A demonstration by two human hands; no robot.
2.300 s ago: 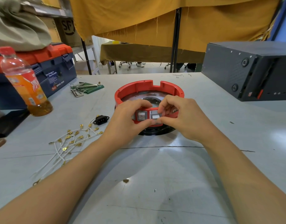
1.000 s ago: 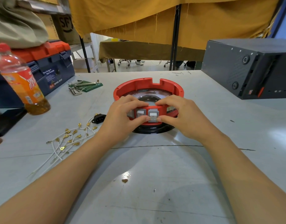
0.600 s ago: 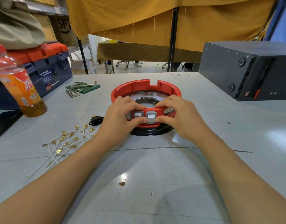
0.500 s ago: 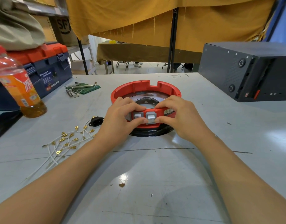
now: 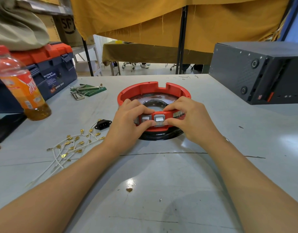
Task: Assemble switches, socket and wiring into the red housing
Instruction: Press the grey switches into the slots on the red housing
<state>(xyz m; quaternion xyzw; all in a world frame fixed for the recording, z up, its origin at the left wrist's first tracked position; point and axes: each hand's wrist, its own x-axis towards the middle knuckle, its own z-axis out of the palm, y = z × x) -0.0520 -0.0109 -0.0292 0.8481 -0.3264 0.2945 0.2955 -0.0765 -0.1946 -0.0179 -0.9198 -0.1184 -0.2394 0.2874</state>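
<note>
Both hands now pinch the housing (image 5: 153,91) wall, left hand (image 5: 128,121) and right hand (image 5: 192,120) thumbs pressing the switches (image 5: 159,119); uneven pressure could jam one crooked.

At the left of the frame, the blue toolbox (image 5: 57,76) carries white lettering reading "WING BOX". In the upper left, a cardboard box (image 5: 67,27) shows large black letters "SF". The orange bottle's label (image 5: 25,91) and the housing's small sticker (image 5: 178,114) are unreadable.

both hands (image 5: 126,126) gripping red housing (image 5: 153,91), switches (image 5: 159,119)
</note>
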